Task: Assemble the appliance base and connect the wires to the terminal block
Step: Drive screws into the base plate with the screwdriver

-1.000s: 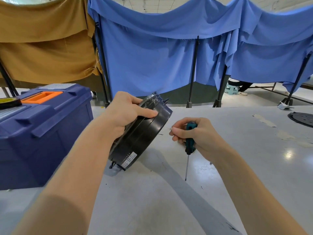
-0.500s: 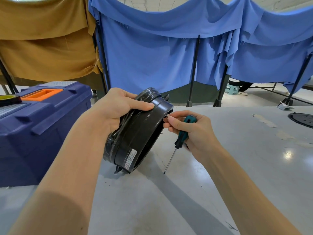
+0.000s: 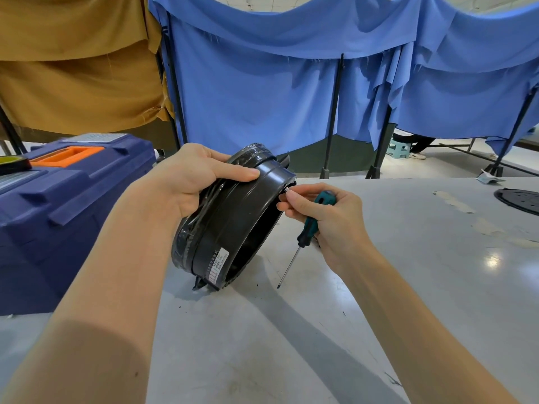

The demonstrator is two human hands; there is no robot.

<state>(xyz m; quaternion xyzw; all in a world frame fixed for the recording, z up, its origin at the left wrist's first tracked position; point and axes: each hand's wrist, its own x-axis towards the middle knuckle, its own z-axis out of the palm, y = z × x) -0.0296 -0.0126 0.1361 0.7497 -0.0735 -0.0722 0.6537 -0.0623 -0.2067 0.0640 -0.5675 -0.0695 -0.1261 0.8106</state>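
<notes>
**Base Held On Edge; Label Unreadable**

Head view: the left hand (image 3: 192,176) gripped the black appliance base (image 3: 233,223), which stood tilted on edge on the counter (image 3: 291,345). The right hand (image 3: 329,220) held a screwdriver (image 3: 309,225) and pinched a small silver part (image 3: 287,190) at the rim; its type was indistinct. The print on the white label (image 3: 217,262) was illegible.

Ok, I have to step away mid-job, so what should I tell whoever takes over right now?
Left hand grips the round black plastic appliance base, tilted on its edge on the grey table.
Right hand pinches a small silver screw at the base's rim, with the teal-handled screwdriver tucked in its palm, tip down.
Done: screw offered up, not yet driven.
Left: drive it; wiring and terminal block are not in view.
</notes>
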